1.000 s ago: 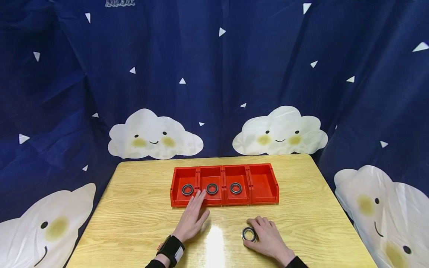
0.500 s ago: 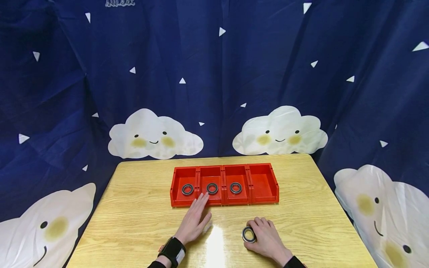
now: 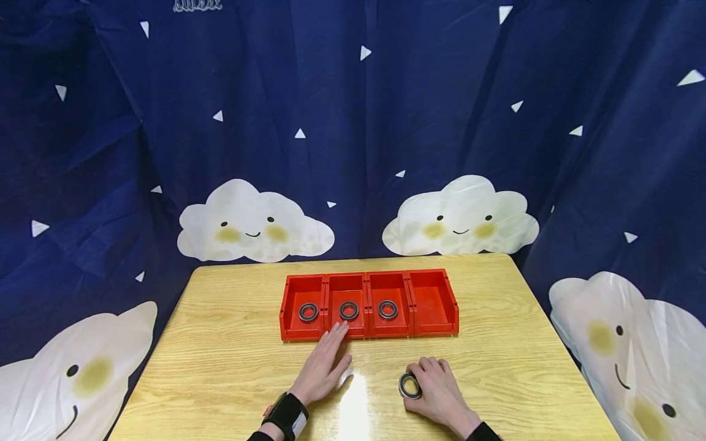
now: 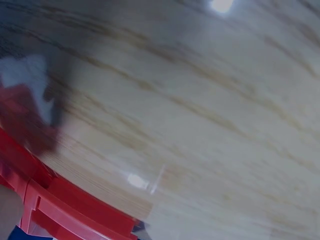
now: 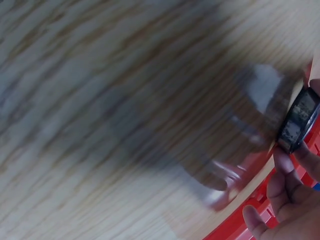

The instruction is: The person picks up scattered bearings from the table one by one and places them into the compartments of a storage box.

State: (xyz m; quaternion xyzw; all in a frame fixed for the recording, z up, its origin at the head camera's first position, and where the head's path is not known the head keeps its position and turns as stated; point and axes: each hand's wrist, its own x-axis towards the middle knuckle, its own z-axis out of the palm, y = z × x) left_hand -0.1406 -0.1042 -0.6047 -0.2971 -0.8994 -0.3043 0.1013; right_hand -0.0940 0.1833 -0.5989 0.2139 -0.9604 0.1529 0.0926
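My right hand (image 3: 439, 395) grips a ball bearing (image 3: 402, 387) between thumb and fingers, over the near right part of the table. In the right wrist view the edge of this bearing (image 5: 299, 120) shows as a dark metal band at the fingertips. My left hand (image 3: 322, 365) has its fingers straight, the tips at the front rim of a row of red bins (image 3: 386, 334). One bearing (image 3: 308, 320) lies flat in the leftmost bin, another bearing (image 3: 349, 318) in the second, and a third bearing (image 3: 388, 316) in the third. The rightmost bin (image 3: 434, 300) shows a bare floor.
A light wooden table (image 3: 237, 343) carries the bins near its middle. Behind and beside it hangs a dark blue curtain (image 3: 353, 153) with white clouds. A black band (image 3: 285, 414) is strapped round my left wrist.
My left hand has slid slightly right and back from the bins, uncovering more of the second bin. The right hand keeps hold of its bearing, nearly still.
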